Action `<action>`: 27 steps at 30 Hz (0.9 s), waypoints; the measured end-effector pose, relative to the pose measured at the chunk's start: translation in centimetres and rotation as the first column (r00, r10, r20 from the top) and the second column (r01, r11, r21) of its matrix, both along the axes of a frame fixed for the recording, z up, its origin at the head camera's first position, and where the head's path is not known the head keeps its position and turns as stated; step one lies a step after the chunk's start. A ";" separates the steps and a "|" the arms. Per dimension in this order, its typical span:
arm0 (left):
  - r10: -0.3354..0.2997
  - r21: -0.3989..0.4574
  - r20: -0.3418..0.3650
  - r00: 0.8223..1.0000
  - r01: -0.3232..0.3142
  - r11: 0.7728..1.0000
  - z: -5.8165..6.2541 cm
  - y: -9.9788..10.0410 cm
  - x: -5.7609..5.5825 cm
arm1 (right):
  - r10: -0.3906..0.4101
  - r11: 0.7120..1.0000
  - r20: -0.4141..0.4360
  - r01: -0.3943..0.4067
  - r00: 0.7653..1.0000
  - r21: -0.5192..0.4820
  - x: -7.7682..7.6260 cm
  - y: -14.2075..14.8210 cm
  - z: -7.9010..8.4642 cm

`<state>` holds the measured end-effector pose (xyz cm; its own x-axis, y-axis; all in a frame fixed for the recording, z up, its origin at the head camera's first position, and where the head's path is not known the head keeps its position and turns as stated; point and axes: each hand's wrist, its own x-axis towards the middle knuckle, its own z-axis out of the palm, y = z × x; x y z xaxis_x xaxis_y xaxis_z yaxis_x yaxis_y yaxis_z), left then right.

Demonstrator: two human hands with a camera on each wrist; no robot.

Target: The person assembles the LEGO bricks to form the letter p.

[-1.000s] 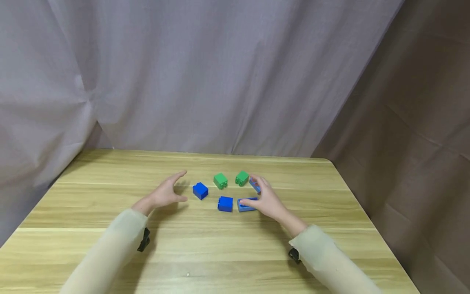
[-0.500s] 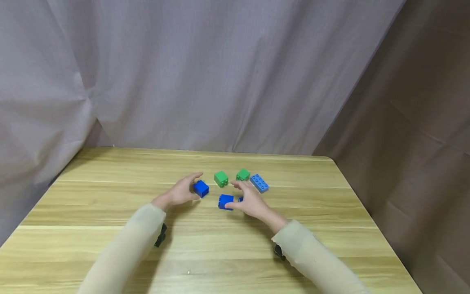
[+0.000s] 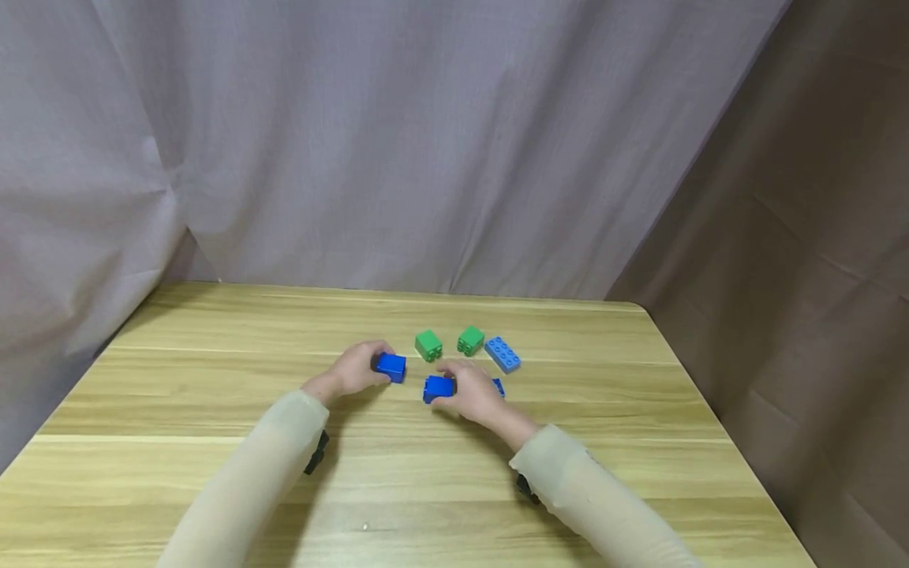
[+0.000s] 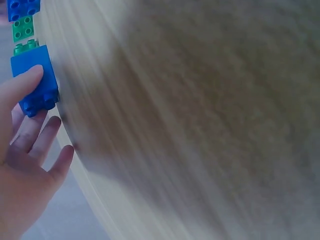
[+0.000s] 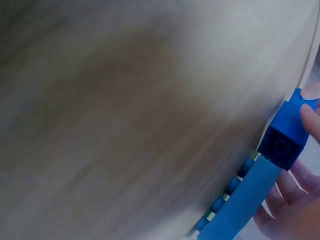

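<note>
Thumb and fingers of my left hand pinch a dark blue building block from its left side. In the left wrist view the thumb lies on a flat face of this block, and its studs point toward the fingers. My right hand grips a second dark blue block from the right, its studs facing left. The right wrist view shows that block's hollow underside. A lighter blue long brick lies mostly hidden behind the right hand.
Two green blocks lie behind the hands, on their sides. To their right sits a light blue eight-stud brick, studs up. The wooden table ends at a grey curtain.
Both hands have moved inward and taken hold of the two dark blue blocks. The left one has turned slightly in the fingers. The right hand has come left, off the light blue bricks.
</note>
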<state>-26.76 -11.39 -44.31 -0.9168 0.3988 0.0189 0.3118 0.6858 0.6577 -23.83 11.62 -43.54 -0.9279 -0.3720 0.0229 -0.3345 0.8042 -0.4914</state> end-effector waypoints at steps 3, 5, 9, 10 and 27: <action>0.005 0.010 0.008 1.000 -0.005 1.000 0.1 0.0 0.1 | 0.002 1.000 -0.012 -0.002 1.000 0.029 0.1 -0.1 0.0; -0.001 0.018 -0.002 1.000 0.001 1.000 0.2 -0.1 0.2 | 0.008 0.999 -0.021 -0.007 1.000 0.040 0.2 -0.2 0.0; 0.004 0.047 -0.001 1.000 -0.004 0.999 0.5 -0.1 0.4 | -0.012 1.000 0.003 0.012 1.000 0.005 0.3 0.1 0.0; 0.007 0.050 0.001 1.000 -0.007 0.999 0.7 -0.1 0.5 | -0.020 1.000 0.012 0.020 1.000 -0.006 0.3 0.2 0.0; -0.060 0.109 0.058 0.996 0.054 0.993 1.7 0.6 3.1 | -0.128 0.968 0.091 0.144 0.988 -0.205 1.2 3.9 3.1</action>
